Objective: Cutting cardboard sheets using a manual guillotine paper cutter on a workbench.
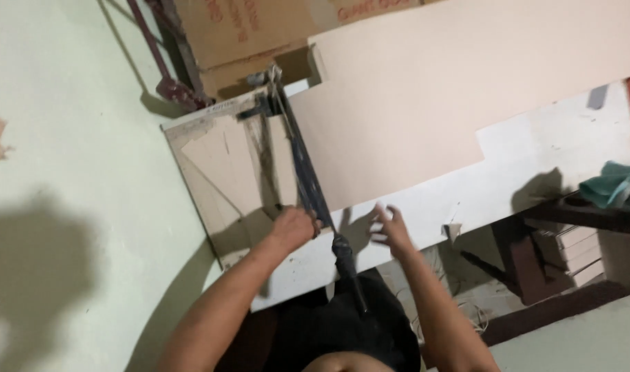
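So the left hand (294, 227) was wrapped around the dark arm (302, 162) of a lever cutter, gripping it low down near the handle end (344, 251). That arm ran from a pivot at the far end of the cutter's base (191, 131) back toward the person. A pale strip (222, 165) lay on the base left of the arm, while the big beige sheet (425, 96) lay right of it, with its left edge right by the arm and the rest spread over the white counter (549, 158).

The right hand (392, 227) was held wide, fingers spread, holding nothing, hovering just over the counter's near edge close to the sheet's lower edge. Couldn't tell if it was actually touching.

As for containers: a brown cardboard box (239, 34) sat behind the cutter against the wall, contents not visible. Under the counter there was a stack of flat pale boards (570, 251). A teal cloth (611, 182) lay at the counter's right end.
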